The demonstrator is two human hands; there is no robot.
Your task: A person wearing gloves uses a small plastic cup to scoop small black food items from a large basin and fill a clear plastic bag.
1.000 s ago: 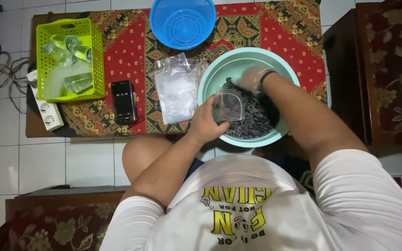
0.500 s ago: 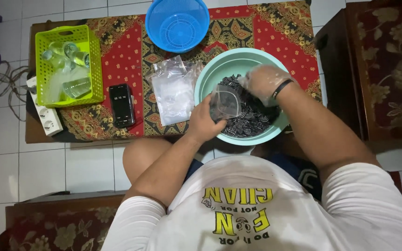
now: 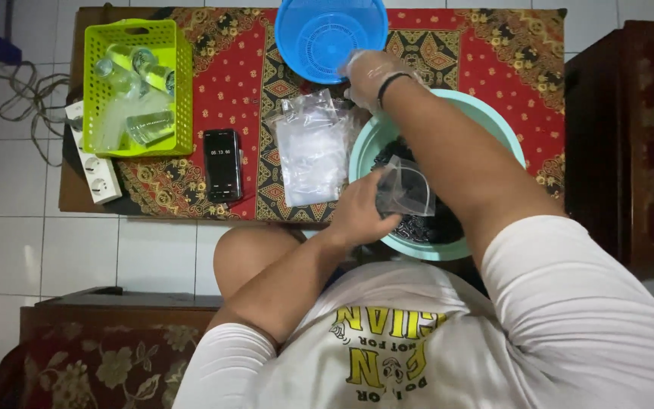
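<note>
Low tabletop (image 3: 77,193) under a red patterned cloth (image 3: 221,83), tiled floor around it. Left hand (image 3: 361,216) pinches a small clear plastic bag (image 3: 406,189) over the near side of the teal basin (image 3: 509,140); bag mouth points up and right toward the forearm, long axis roughly diagonal. Dark seeds (image 3: 429,227) fill the basin. Right hand (image 3: 369,72), in a clear glove, fingers curled, is at the rim of the blue strainer (image 3: 319,30); whether it grips anything, cannot tell. Spare bags (image 3: 312,148), phone (image 3: 223,164), green basket (image 3: 183,91) lie to the left.
</note>
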